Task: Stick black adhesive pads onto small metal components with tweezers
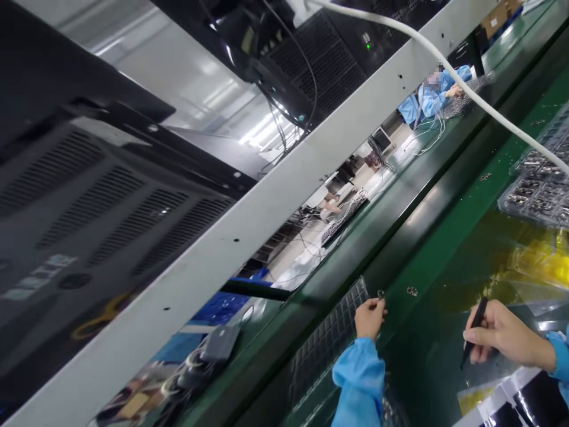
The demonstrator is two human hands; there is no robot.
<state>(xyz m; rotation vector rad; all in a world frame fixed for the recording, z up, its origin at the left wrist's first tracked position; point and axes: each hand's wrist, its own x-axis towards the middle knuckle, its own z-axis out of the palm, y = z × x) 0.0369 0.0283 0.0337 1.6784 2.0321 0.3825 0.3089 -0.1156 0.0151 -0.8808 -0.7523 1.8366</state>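
My left hand point(368, 319) pinches a small metal part point(381, 293) between thumb and fingertips, above the green belt. Beside it lies a transparent compartment tray point(326, 332), partly hidden by my blue sleeve. In my right hand point(502, 333) is a slim black pen-like tool point(475, 332), its lower end pointing down; its exact kind cannot be made out. Between the hands and farther up the belt sits another small metal part point(412, 291), touched by neither hand.
Transparent trays of metal parts point(537, 193) stand at the right, near yellow film point(546, 264). A white beam point(275, 196) and a white cable point(484, 107) cross the view. Black machines point(89, 196) hang overhead. Across the line, a person in blue sleeves point(431, 101) handles parts.
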